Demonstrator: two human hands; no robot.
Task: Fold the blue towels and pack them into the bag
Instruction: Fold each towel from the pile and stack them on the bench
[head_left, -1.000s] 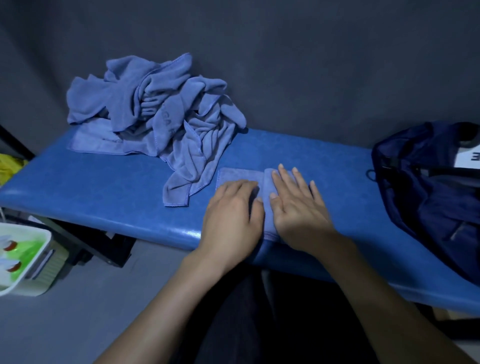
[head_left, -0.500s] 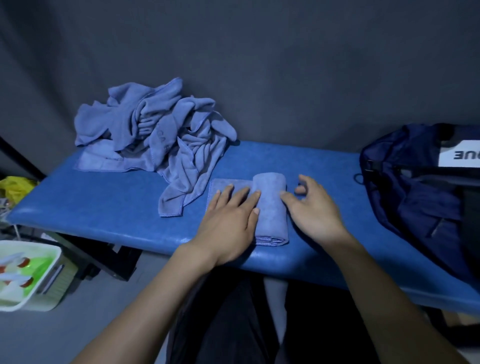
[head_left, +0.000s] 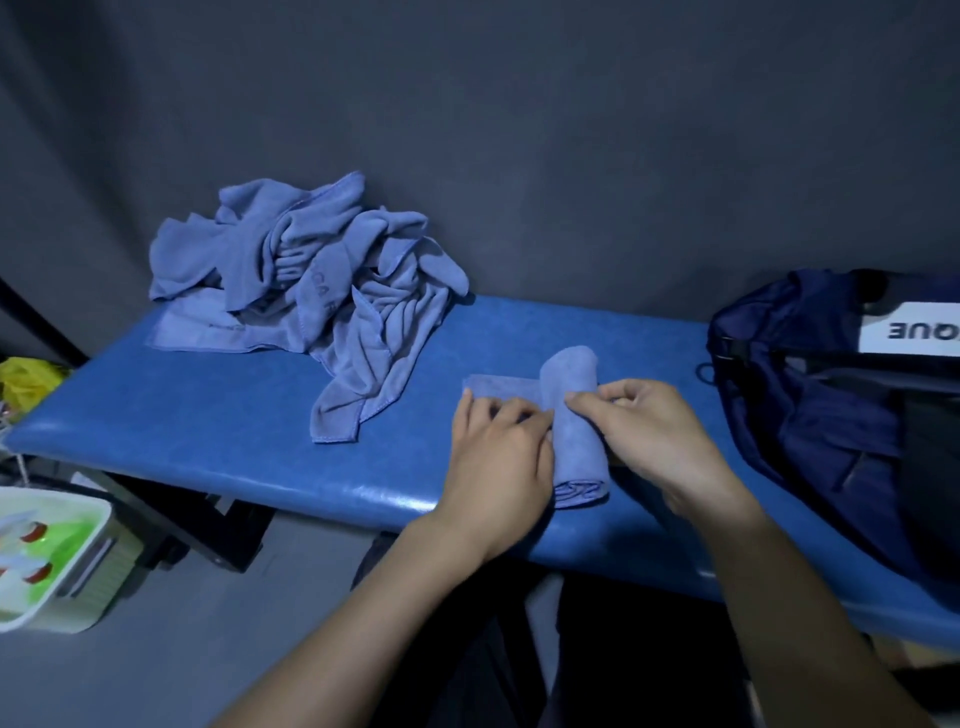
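The table (head_left: 208, 415), a blue padded surface, ran from the left edge to the right edge of the view against a dark grey wall. A dark blue bag (head_left: 841, 415) sat at the right end of the table, its opening facing up. A pile of unfolded blue towels (head_left: 306, 280) lay at the far left corner.

The rolled towel (head_left: 574, 431) lay near the front edge of the table, between the pile and the bag. Its long axis ran from the front edge toward the far edge. A flat unrolled tail extended from it toward the left.

The left hand (head_left: 498, 462) rested on the flat tail, fingers loosely bent, pressing it down; no closed grip was evident. The right hand (head_left: 649, 441) pinched the right side of the roll between thumb and curled fingers.

The right hand lay nearer the bag. Judged from this, the coming move was to roll leftward over the tail, then carry the roll right.
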